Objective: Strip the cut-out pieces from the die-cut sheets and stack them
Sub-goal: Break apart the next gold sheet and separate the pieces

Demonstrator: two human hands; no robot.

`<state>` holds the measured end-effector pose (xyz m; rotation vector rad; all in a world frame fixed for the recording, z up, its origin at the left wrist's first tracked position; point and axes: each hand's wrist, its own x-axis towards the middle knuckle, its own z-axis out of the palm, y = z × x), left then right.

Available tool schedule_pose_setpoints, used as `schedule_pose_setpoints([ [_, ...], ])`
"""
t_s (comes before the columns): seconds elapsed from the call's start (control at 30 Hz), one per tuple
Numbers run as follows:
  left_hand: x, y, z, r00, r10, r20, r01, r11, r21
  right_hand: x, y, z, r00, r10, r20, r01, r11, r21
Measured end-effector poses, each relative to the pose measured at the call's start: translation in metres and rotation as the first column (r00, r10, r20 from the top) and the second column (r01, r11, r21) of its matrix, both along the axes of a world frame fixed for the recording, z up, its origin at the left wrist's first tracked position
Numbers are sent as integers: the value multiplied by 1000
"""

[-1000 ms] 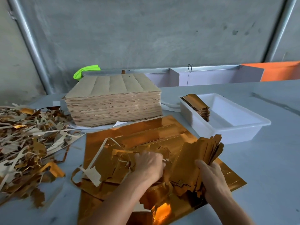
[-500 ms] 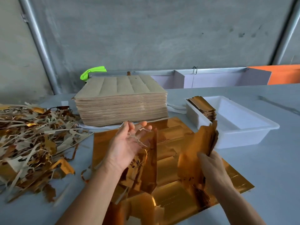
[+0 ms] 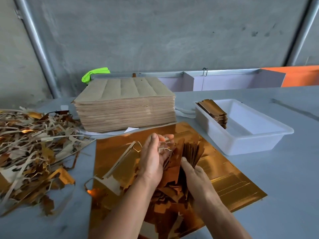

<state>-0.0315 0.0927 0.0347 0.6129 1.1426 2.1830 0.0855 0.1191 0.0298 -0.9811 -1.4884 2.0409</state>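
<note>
A shiny gold die-cut sheet lies flat on the grey table in front of me. My right hand grips a bundle of gold cut-out pieces held on edge above the sheet. My left hand presses against the bundle's left side, with thin pale waste strips caught in its fingers. Torn gold waste hangs and lies below my left hand. A small stack of stripped gold pieces stands in the left end of a white plastic tub.
A thick block of brown-backed die-cut sheets sits behind the gold sheet. A wide heap of waste strips covers the table's left side. A green cloth and low white dividers line the back edge by the concrete wall.
My left hand lifted off the sheet with torn waste, then closed in against the bundle. My right hand raised the bundle of pieces upright and drew it toward the centre.
</note>
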Motion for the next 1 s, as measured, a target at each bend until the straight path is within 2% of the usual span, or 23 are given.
schedule_pose_setpoints([
  [0.1,1,-1,-6,998,-10,-60,8,999,-37,-6,-4,-2,998,-58,-17,59,998,26],
  [0.17,2,-1,-10,998,-36,-47,35,999,-39,-7,-5,-2,997,-73,-6,73,997,20],
  [0.27,-3,-3,-11,994,-60,88,60,998,5,-4,-2,-3,996,-88,-1,88,992,-94],
  [0.37,-20,-12,-7,955,-77,286,41,991,128,2,2,-7,990,-140,22,142,979,-146],
  [0.47,-42,-31,2,943,-34,332,-15,989,145,10,5,-4,979,-204,-3,201,968,-149],
  [0.57,-63,-57,12,981,20,191,-23,1000,9,17,14,-4,966,-260,-5,257,956,-143],
  [0.6,-70,-66,14,995,50,87,-43,996,-78,20,18,-4,959,-282,-7,278,949,-145],
  [0.67,-77,-84,16,972,73,-223,-144,937,-319,23,24,-4,950,-313,-18,307,940,-150],
  [0.73,-78,-97,12,860,-52,-507,-264,806,-530,25,27,-4,943,-329,-58,315,933,-175],
  [0.77,-76,-102,9,788,-143,-599,-311,747,-587,26,28,-4,936,-342,-80,322,927,-193],
  [0.8,-74,-104,6,720,-248,-648,-340,688,-641,26,30,-5,925,-367,-98,339,915,-219],
  [0.87,-73,-104,-2,538,-466,-702,-483,512,-710,26,31,-3,900,-421,-116,379,885,-271],
  [0.9,-74,-102,-8,432,-556,-710,-577,434,-692,27,33,-3,889,-442,-123,393,872,-291],
  [0.93,-74,-101,-10,360,-601,-713,-641,396,-658,28,34,-2,874,-468,-134,409,855,-317],
  [0.97,-75,-99,-12,365,-593,-717,-649,390,-653,30,36,-2,858,-494,-138,428,838,-339],
  [1.0,-76,-99,-13,419,-551,-722,-617,411,-671,32,39,-1,843,-518,-143,446,822,-354],
])
